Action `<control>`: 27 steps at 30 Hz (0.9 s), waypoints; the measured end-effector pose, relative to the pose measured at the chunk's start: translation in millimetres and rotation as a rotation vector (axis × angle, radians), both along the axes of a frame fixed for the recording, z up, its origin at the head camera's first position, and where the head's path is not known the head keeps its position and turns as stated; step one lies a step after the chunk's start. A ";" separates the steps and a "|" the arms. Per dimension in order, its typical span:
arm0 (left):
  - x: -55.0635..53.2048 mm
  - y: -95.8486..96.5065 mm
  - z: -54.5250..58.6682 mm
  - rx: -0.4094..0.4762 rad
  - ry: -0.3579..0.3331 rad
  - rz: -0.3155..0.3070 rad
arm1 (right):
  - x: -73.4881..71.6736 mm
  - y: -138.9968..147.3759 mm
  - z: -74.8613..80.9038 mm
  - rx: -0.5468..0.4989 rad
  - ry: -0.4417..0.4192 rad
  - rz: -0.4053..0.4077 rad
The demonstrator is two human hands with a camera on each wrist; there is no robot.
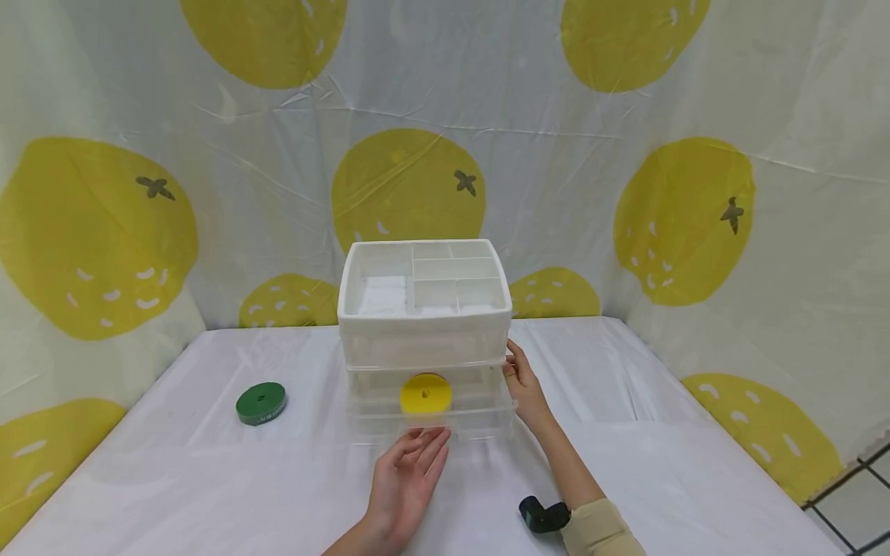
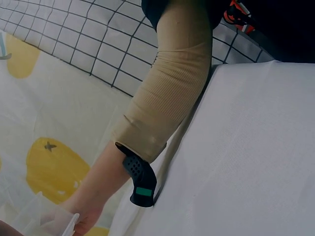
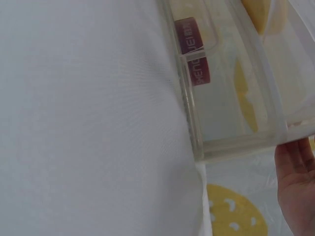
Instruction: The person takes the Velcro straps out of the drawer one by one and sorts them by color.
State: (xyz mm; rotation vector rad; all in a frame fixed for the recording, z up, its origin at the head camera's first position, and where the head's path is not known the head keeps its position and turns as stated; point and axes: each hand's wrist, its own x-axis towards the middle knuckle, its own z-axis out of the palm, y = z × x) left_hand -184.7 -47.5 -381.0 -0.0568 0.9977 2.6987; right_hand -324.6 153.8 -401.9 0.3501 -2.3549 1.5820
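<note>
At the far left, a green roll (image 1: 261, 403) lies flat on the white table (image 1: 174, 486). A white box (image 1: 426, 344) with little spaces on top stands in the middle. A clear drawer (image 1: 480, 425) sticks out of its front, and a yellow roll (image 1: 426, 395) is in it. In the right wrist view, a dark red roll (image 3: 192, 49) with white letters shows through the plastic lower down. The left hand (image 1: 405, 486) is at the drawer's front, palm up, with loose fingers not wrapped around anything. The right hand (image 1: 526, 390) touches the box's right side with nearly straight fingers, not squeezing. Farther right, a black bent thing (image 1: 542, 516) sits by the tan sleeve (image 1: 599, 531).
</note>
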 end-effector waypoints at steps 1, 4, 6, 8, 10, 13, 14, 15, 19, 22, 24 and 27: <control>0.1 0.1 -0.8 -0.008 0.000 0.005 | -0.5 -0.1 -0.8 -0.003 0.001 0.000; 0.7 0.3 -3.2 -0.039 0.001 0.025 | -1.2 0.2 -1.9 -0.009 -0.004 0.004; 1.1 0.8 -4.3 -0.052 0.003 0.036 | -1.1 0.1 -1.3 -0.010 -0.011 0.006; 2.0 1.8 -5.2 -0.054 0.001 0.044 | -0.1 0.0 0.9 -0.013 -0.022 0.009; 3.2 3.1 -6.1 -0.054 0.000 0.045 | 1.9 -0.1 4.8 -0.029 -0.037 0.020; 5.4 5.3 -7.3 -0.062 0.002 0.043 | 7.6 -1.2 13.1 -0.038 -0.036 0.035; 6.0 5.8 -7.7 -0.068 0.002 0.042 | 8.4 -1.4 14.5 -0.046 -0.038 0.041; 6.6 6.3 -8.1 -0.077 0.004 0.042 | 8.9 -1.6 15.2 -0.043 -0.038 0.040; 8.4 6.9 -10.2 -0.123 0.011 0.039 | 5.8 -1.4 10.1 -0.030 -0.043 0.027; 8.8 7.2 -11.8 -0.177 0.027 0.025 | 3.7 -1.4 5.8 -0.023 -0.039 0.021; 9.0 8.0 -12.5 -0.216 0.034 -0.008 | 3.0 -1.2 4.2 -0.033 -0.037 0.023; 8.4 10.5 -13.1 -0.282 0.019 -0.112 | 2.9 -0.7 3.2 -0.040 -0.038 0.019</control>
